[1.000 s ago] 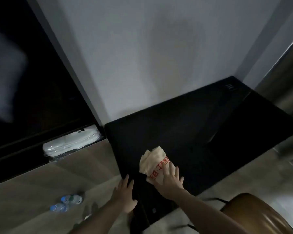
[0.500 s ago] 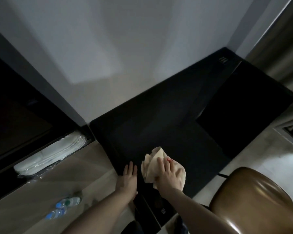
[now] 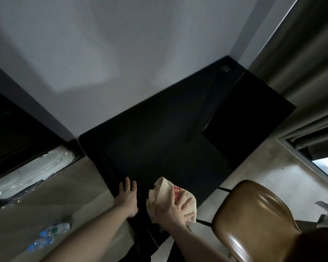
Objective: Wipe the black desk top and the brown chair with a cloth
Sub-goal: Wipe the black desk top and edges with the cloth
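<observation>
While right hand (image 3: 175, 208) grips cloth (image 3: 165, 193) on black desk (image 3: 159, 133), left hand (image 3: 128, 197) flat, fingers released

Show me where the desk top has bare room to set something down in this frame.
Most of the desk top is bare: the wide stretch from the wall to the curtain-side end, including the lower black panel there. The near corner is the only crowded part: the left hand rests flat at the edge and the right hand presses the cloth beside it. The chair borders the front.

Matt black desk top (image 3: 159, 133) mid-frame; soft, creased cream cloth (image 3: 165, 193) with red print; glossy brown leather-like chair (image 3: 254, 214) lower right; clear plastic bottles (image 3: 47, 235) lower left
</observation>
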`<move>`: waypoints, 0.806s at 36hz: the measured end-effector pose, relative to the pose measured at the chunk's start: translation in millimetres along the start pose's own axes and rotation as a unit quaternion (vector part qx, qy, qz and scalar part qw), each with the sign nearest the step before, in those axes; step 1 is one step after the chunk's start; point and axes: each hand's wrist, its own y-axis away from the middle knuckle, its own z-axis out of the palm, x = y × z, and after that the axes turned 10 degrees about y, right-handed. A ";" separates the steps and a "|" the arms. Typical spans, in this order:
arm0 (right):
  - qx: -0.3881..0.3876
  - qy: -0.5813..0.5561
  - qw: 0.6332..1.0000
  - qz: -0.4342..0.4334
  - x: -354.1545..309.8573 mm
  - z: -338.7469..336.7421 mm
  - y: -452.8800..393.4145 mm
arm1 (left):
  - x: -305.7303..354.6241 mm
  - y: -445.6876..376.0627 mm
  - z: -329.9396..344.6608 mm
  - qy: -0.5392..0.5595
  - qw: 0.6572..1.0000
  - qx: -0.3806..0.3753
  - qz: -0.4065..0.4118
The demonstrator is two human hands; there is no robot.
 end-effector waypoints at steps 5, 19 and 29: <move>0.002 0.027 0.999 0.035 15.6 -22.7 -37.6 | 22.4 -6.5 -8.8 0.071 0.996 -0.029 -0.045; 0.038 0.078 0.993 -0.075 86.9 -165.2 -150.2 | 110.9 -23.4 -12.0 0.164 0.979 -0.021 -0.120; 0.053 0.046 0.997 -0.035 103.7 -220.9 -160.7 | 171.4 -4.9 -33.1 0.177 0.984 -0.013 0.017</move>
